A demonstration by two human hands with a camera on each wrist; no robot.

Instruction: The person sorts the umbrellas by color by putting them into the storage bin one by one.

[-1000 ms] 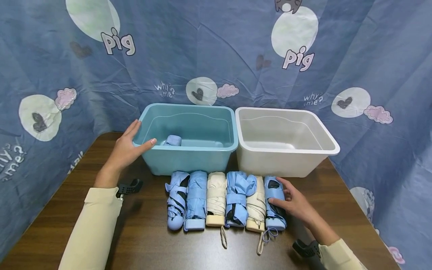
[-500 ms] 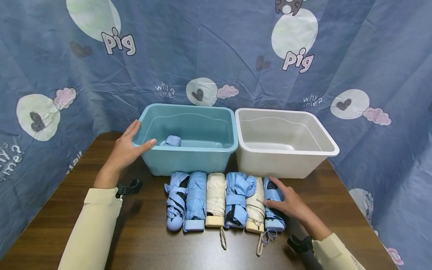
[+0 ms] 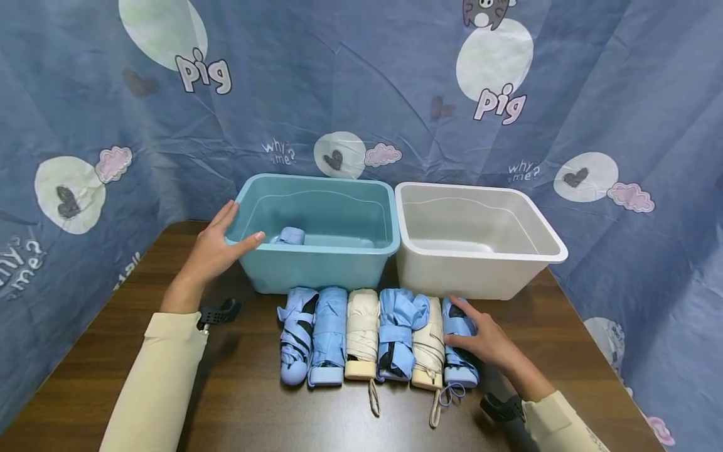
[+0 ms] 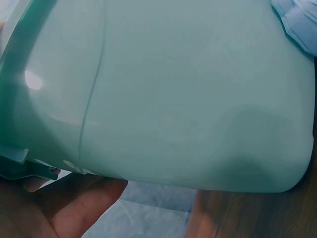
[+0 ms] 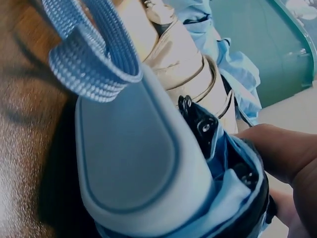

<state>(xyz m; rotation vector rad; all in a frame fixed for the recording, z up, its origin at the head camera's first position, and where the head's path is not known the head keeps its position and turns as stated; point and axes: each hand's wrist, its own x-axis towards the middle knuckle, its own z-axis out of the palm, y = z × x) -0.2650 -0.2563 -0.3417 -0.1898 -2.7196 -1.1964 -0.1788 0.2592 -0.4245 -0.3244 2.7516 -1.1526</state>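
Note:
A row of several folded umbrellas, blue and beige, lies in front of two bins. My right hand [image 3: 490, 342] is around the rightmost blue umbrella [image 3: 460, 325], thumb on its left side beside a beige umbrella [image 3: 427, 345]. In the right wrist view, the thumb [image 5: 285, 148] touches the umbrella's fabric near its pale blue end cap [image 5: 130, 153]; most other fingers are hidden. My left hand [image 3: 209, 254] rests at the left front corner of the teal bin [image 3: 316, 270], fingers extended along its side, thumb over the front rim. A small blue folded item [image 3: 291, 236] lies inside that bin.
A white bin [image 3: 457, 276] stands right of the teal one, nearly touching it. The umbrellas lie close against each other on the brown wooden table [image 3: 316, 420]. Cord loops [image 3: 435, 408] trail toward the front. A blue printed cloth [image 3: 361, 81] hangs behind.
My right hand has shifted slightly left over the rightmost umbrella, its thumb now at the umbrella's left side; it has barely moved in the last half second. My left hand keeps its place.

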